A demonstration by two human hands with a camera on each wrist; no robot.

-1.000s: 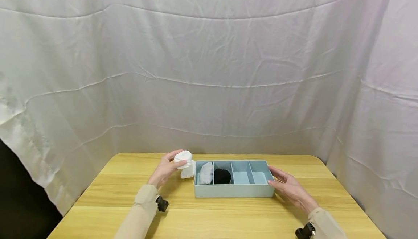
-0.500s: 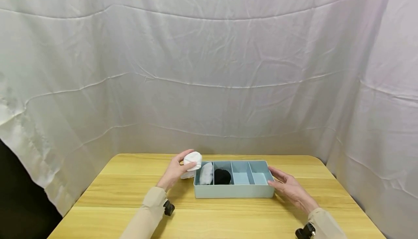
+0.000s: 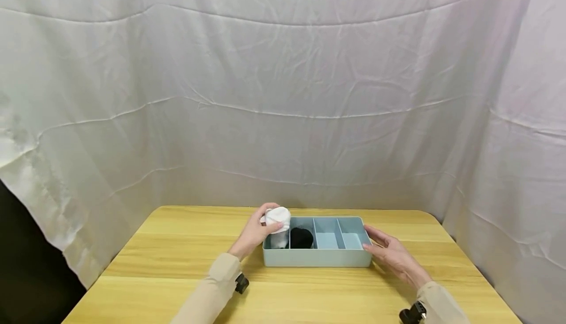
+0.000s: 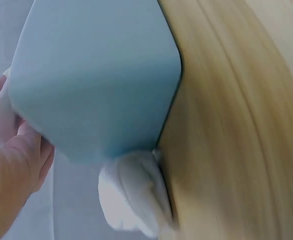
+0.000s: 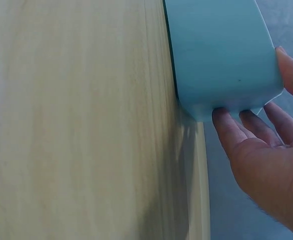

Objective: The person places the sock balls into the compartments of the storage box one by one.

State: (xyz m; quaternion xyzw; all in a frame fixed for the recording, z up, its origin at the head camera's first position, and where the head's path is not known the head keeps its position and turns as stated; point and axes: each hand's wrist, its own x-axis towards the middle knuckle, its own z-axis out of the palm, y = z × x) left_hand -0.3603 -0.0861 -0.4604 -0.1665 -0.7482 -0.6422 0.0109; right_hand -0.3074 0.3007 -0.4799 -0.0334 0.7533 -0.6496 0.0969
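Observation:
My left hand (image 3: pixel 253 233) holds white rolled-up socks (image 3: pixel 278 219) between thumb and fingers, over the leftmost compartment of a pale blue divided box (image 3: pixel 317 259). Below them, partly covered, a grey-white rolled cloth (image 3: pixel 279 241) sits in that compartment. Black rolled socks (image 3: pixel 301 238) lie in the one beside it. At the box's right end my right hand (image 3: pixel 395 255) grips the end, its thumb at the near corner and fingers at the far corner; the right wrist view shows the fingertips (image 5: pixel 220 116) against the lower edge of the end wall.
In the left wrist view another white cloth bundle (image 4: pixel 134 192) lies on the table against the box's left end; the left hand hides it from the head view. The wooden table (image 3: pixel 309 297) has pale curtains (image 3: pixel 300 117) behind and at its sides.
My left hand has carried the white socks rightward from beside the box to over its leftmost compartment. The right hand and the box stay in place.

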